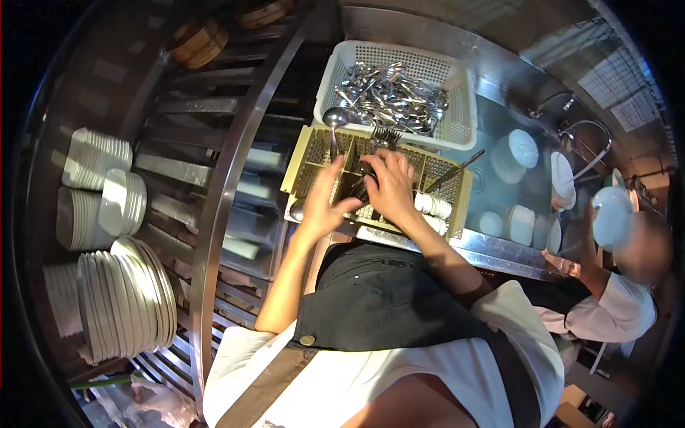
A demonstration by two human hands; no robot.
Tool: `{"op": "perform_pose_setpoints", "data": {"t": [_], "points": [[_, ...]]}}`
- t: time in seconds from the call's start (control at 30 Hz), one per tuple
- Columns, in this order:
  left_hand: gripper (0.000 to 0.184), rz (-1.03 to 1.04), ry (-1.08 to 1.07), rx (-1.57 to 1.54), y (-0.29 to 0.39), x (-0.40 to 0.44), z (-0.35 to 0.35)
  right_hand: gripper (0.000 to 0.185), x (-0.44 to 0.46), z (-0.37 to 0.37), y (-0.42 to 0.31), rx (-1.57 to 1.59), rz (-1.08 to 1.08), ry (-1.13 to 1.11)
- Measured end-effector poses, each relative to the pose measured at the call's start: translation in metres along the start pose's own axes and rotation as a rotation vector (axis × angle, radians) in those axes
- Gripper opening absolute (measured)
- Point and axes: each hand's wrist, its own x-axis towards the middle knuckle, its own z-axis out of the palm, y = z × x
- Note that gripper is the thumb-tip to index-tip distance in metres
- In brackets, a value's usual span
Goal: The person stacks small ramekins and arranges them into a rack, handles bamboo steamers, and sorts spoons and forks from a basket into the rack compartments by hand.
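A yellow compartment rack point(464, 203) sits in front of me at the sink edge. My left hand point(325, 203) is over its left compartments, fingers stretched out and thumb apart, holding nothing that I can see. Beside its fingertips a ladle point(335, 118) stands bowl up. My right hand point(389, 187) lies over the middle compartments with its fingers extended. Just beyond its fingertips a bunch of forks point(386, 137) sticks up. Dark cutlery point(359, 190) lies between the two hands, partly hidden by them. To the right, small white cups point(432, 207) fill a compartment, and a long-handled utensil point(457, 170) leans out.
Behind the rack is a white perforated basket point(464, 107) of loose cutlery. White dishes point(517, 153) stand in the water-filled sink point(489, 118) at right. A co-worker point(617, 307) there holds a pale bowl point(612, 214). Stacked plates point(128, 303) are on the left, past a metal shelf post point(228, 178).
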Motion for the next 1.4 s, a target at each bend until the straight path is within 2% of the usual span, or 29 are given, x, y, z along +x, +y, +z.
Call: {"op": "perform_pose_setpoints", "data": {"t": [0.07,0.1,0.17,0.2,0.23,0.33,0.37,0.43,0.47,0.53,0.57,0.6,0.63,0.67,0.73,0.83,0.87,1.0,1.03,1.1,1.13,1.2,1.23,1.3,1.33,1.4], "points": [[0.103,0.076,-0.165,-0.112,-0.016,0.012,0.041,0.048,-0.008,-0.007,-0.004,0.175,0.050,-0.030],[0.104,0.117,-0.131,-0.103,-0.025,0.015,0.059,0.050,-0.012,-0.009,0.000,0.258,0.043,-0.028],[0.102,0.008,-0.099,-0.199,-0.016,0.018,0.073,0.045,-0.018,-0.027,0.008,0.362,0.111,-0.039],[0.097,-0.067,-0.046,-0.232,-0.004,0.016,0.075,0.040,-0.018,-0.038,0.014,0.381,0.175,0.007],[0.093,-0.073,0.029,-0.124,-0.004,0.013,0.080,0.036,-0.020,-0.049,0.020,0.401,0.239,0.050],[0.082,-0.112,0.117,-0.131,0.006,0.022,0.078,0.027,-0.014,-0.062,0.067,0.396,0.338,0.216],[0.072,0.003,0.101,-0.054,0.002,0.028,0.078,0.026,-0.001,-0.074,0.072,0.296,0.363,0.227],[0.060,-0.014,0.056,-0.086,-0.007,0.029,0.083,0.024,0.031,-0.082,0.096,0.199,0.332,0.224],[0.053,0.061,0.109,-0.065,-0.010,0.027,0.086,0.025,0.050,-0.078,0.116,0.177,0.333,0.215],[0.054,0.089,0.115,-0.021,-0.008,0.022,0.087,0.028,0.090,-0.068,0.153,-0.078,0.452,-0.014],[0.054,0.067,0.093,-0.053,-0.008,0.023,0.087,0.028,0.107,-0.060,0.170,-0.071,0.450,0.003],[0.053,0.174,0.052,-0.036,-0.013,0.025,0.086,0.030,0.121,-0.049,0.187,-0.146,0.503,-0.109],[0.056,0.004,-0.011,-0.154,-0.024,0.018,0.094,0.032,0.130,-0.037,0.201,-0.219,0.558,-0.227],[0.061,-0.023,-0.029,-0.156,-0.021,0.017,0.093,0.032,0.136,-0.023,0.216,-0.208,0.562,-0.220],[0.071,-0.034,-0.022,-0.129,-0.008,0.017,0.087,0.034,0.147,-0.004,0.236,-0.248,0.672,-0.492],[0.086,-0.052,-0.005,-0.110,-0.002,0.012,0.083,0.036,0.146,0.017,0.249,-0.115,0.779,-0.577],[0.084,-0.073,-0.003,-0.144,0.001,0.011,0.083,0.036,0.144,0.031,0.256,-0.117,0.858,-0.517],[0.079,-0.087,0.073,-0.266,0.002,0.013,0.077,0.033,0.139,0.022,0.245,-0.192,0.819,-0.590],[0.072,-0.098,0.117,-0.324,0.011,0.020,0.071,0.033,0.139,0.024,0.251,-0.187,0.821,-0.596],[0.064,-0.054,0.194,-0.271,0.014,0.043,0.057,0.027,0.142,0.027,0.263,0.020,1.013,-0.733],[0.057,-0.024,0.219,-0.264,0.022,0.062,0.048,0.027,0.145,0.019,0.259,0.023,1.014,-0.733],[0.042,0.017,0.241,-0.234,0.033,0.104,0.034,0.010,0.150,-0.011,0.237,-0.112,0.811,-0.776],[0.035,0.031,0.238,-0.214,0.033,0.127,0.033,0.010,0.152,-0.017,0.239,-0.110,0.819,-0.774],[0.025,0.138,0.205,-0.175,0.026,0.176,0.042,0.017,0.153,-0.032,0.247,-0.308,0.586,-0.470],[0.021,0.144,0.143,-0.171,0.022,0.198,0.051,0.017,0.151,-0.046,0.241,-0.313,0.596,-0.469],[0.016,0.200,0.025,-0.087,0.009,0.240,0.075,0.023,0.157,-0.085,0.211,-0.526,0.460,-0.186]]}}
